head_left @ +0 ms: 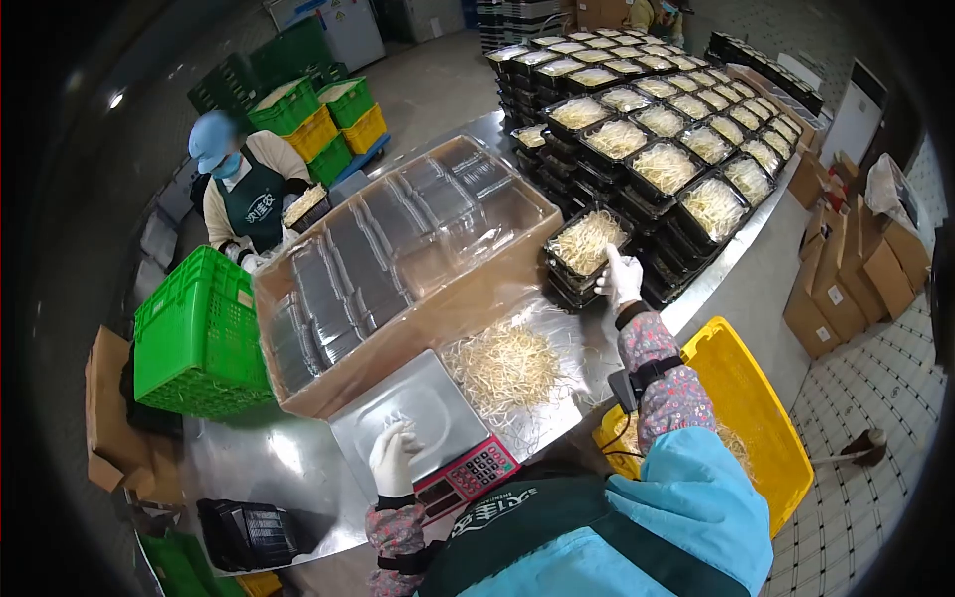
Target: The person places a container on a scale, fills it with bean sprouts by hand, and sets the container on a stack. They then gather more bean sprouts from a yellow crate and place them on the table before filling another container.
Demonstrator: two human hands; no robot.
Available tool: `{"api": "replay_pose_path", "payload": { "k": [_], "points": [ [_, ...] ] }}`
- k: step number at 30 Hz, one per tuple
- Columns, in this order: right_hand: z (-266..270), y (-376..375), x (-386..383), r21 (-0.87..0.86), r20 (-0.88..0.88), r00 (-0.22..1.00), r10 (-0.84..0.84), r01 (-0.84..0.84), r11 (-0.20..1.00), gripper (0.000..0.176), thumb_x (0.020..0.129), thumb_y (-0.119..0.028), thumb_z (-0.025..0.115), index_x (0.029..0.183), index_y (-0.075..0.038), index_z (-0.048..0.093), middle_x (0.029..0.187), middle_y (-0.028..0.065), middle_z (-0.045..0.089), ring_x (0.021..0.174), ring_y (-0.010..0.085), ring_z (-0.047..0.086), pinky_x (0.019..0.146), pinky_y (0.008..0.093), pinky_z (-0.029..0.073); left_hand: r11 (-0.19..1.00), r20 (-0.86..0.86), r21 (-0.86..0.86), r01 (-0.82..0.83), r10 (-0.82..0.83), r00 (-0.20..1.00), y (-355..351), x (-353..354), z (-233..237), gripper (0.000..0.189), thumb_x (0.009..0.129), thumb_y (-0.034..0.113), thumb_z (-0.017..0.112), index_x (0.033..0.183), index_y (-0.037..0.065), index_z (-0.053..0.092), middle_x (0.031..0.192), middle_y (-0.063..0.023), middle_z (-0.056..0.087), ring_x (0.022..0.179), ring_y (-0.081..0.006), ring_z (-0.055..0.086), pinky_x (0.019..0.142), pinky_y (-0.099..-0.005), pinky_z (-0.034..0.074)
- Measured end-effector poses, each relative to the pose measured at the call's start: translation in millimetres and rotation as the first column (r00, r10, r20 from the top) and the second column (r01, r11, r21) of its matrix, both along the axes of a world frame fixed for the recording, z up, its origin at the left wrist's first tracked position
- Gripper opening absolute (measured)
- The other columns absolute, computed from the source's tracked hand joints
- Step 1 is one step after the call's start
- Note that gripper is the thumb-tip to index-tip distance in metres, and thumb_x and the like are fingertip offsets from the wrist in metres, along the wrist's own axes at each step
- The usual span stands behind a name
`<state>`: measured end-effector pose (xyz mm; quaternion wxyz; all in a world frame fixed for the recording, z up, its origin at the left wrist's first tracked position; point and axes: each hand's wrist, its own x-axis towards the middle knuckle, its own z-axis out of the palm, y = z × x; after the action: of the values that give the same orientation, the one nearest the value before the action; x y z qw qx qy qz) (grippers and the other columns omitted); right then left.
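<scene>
Right of centre, a black tray of bean sprouts (585, 242), probably light, flimsy and spill-prone, is best held by its rim, where the right hand (621, 279) grips; the left hand (392, 460) touches the scale (423, 398), grip unclear.

scale (418, 408) 1, 7 o'clock | sprout pile (505, 368) 1, 6 o'clock | yellow bin (748, 388) 1, 4 o'clock | lid box (438, 316) 1, centre | co-worker (246, 194) 1, 10 o'clock

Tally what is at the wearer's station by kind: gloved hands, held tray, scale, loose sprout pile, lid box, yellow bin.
Gloved hands: 2 (left hand, right hand)
Held tray: 1
Scale: 1
Loose sprout pile: 1
Lid box: 1
Yellow bin: 1
Total: 7
</scene>
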<state>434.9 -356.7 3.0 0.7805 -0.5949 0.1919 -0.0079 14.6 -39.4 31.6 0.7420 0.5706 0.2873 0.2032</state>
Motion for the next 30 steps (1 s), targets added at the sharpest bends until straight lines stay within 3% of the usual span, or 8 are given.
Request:
{"api": "replay_pose_path", "payload": {
  "k": [4, 8, 10, 19, 20, 24, 26, 30],
  "points": [
    [1.6, -19.4, 15.3, -0.461, 0.523, 0.851, 0.051, 0.232, 0.856, 0.037, 0.091, -0.031, 0.068, 0.069, -0.008, 0.048, 0.059, 0.0017, 0.053, 0.056, 0.0137, 0.055, 0.053, 0.0294, 0.042, 0.985, -0.067, 0.092, -0.143, 0.149, 0.986, 15.4, -23.8, -11.9, 0.026, 0.097, 0.012, 0.054, 0.117, -0.002, 0.061, 0.092, -0.0102, 0.065, 0.074, -0.02, 0.066, 0.069, -0.0302, 0.054],
    [49.0, 5.7, 41.2, -0.823, 0.553, 0.623, 0.553, 0.51, 0.248, 0.049, 0.087, -0.052, 0.064, 0.123, -0.018, 0.061, 0.123, 0.0144, 0.062, 0.114, 0.0369, 0.056, 0.094, 0.0526, 0.043, 0.977, -0.101, 0.132, -0.168, 0.182, 0.978, 18.6, -30.5, -8.7, 0.027, 0.098, 0.014, 0.055, 0.12, 0.0, 0.061, 0.094, -0.0094, 0.067, 0.076, -0.0182, 0.066, 0.068, -0.028, 0.052],
    [30.9, 19.2, 34.8, -0.973, -0.081, 0.806, 0.586, 0.065, -0.224, 0.069, 0.091, -0.063, 0.047, 0.147, -0.024, 0.039, 0.152, 0.0156, 0.036, 0.14, 0.0436, 0.03, 0.108, 0.0676, 0.024, 0.978, -0.074, 0.138, -0.156, 0.167, 0.983, 11.3, -20.2, 5.4, 0.028, 0.098, 0.015, 0.055, 0.12, 0.0, 0.061, 0.093, -0.0095, 0.067, 0.077, -0.0182, 0.066, 0.069, -0.0282, 0.052],
    [13.0, 16.2, 39.0, -0.963, -0.109, 0.847, 0.521, 0.041, -0.268, 0.07, 0.094, -0.064, 0.041, 0.152, -0.027, 0.029, 0.156, 0.0142, 0.029, 0.143, 0.0423, 0.024, 0.108, 0.0699, 0.021, 0.873, 0.006, 0.276, -0.402, 0.417, 0.909, 41.1, -81.8, 14.8, 0.037, 0.097, 0.007, 0.057, 0.133, -0.002, 0.051, 0.116, -0.0114, 0.063, 0.098, -0.0185, 0.063, 0.086, -0.0298, 0.051],
    [12.1, 12.6, 42.5, -0.967, -0.111, 0.839, 0.532, 0.033, -0.254, 0.07, 0.094, -0.063, 0.042, 0.153, -0.027, 0.027, 0.155, 0.0142, 0.03, 0.143, 0.0417, 0.024, 0.108, 0.0699, 0.02, 0.724, 0.055, 0.571, -0.388, 0.438, 0.897, 66.9, -107.2, -8.2, 0.042, 0.094, 0.004, 0.06, 0.134, -0.002, 0.05, 0.128, -0.0145, 0.057, 0.114, -0.0241, 0.058, 0.098, -0.0354, 0.046],
    [46.4, 6.1, 9.9, -0.904, 0.407, 0.659, 0.633, 0.387, 0.179, 0.058, 0.093, -0.032, 0.061, 0.145, -0.015, 0.042, 0.138, 0.0124, 0.048, 0.122, 0.0345, 0.046, 0.1, 0.0464, 0.04, 0.078, -0.044, 0.996, -0.045, 0.855, 0.517, 129.1, -198.9, 0.9, 0.063, 0.081, 0.017, 0.073, 0.136, -0.002, 0.048, 0.145, -0.0228, 0.042, 0.138, -0.042, 0.032, 0.114, -0.0503, 0.027],
    [49.1, 11.6, -6.8, -0.786, 0.614, 0.505, 0.607, 0.319, 0.529, 0.05, 0.098, -0.022, 0.057, 0.141, 0.001, 0.044, 0.143, 0.0139, 0.047, 0.133, 0.0296, 0.041, 0.112, 0.0393, 0.032, 0.037, -0.062, 0.995, 0.089, 0.949, 0.31, 146.9, -237.6, 30.9, 0.079, 0.079, 0.033, 0.074, 0.143, 0.0, 0.04, 0.151, -0.0231, 0.034, 0.142, -0.0454, 0.021, 0.116, -0.0551, 0.019],
    [34.8, 43.5, -55.1, -0.822, 0.547, 0.503, 0.669, 0.175, 0.542, 0.056, 0.1, -0.021, 0.054, 0.149, -0.005, 0.034, 0.156, 0.0124, 0.032, 0.145, 0.0263, 0.026, 0.119, 0.0383, 0.019, 0.066, -0.087, 0.964, 0.259, 0.994, 0.071, 204.1, -311.4, 35.6, 0.092, 0.084, 0.048, 0.065, 0.152, 0.002, 0.024, 0.159, -0.0204, 0.019, 0.147, -0.0438, 0.011, 0.116, -0.0596, 0.012]
  ]
}}
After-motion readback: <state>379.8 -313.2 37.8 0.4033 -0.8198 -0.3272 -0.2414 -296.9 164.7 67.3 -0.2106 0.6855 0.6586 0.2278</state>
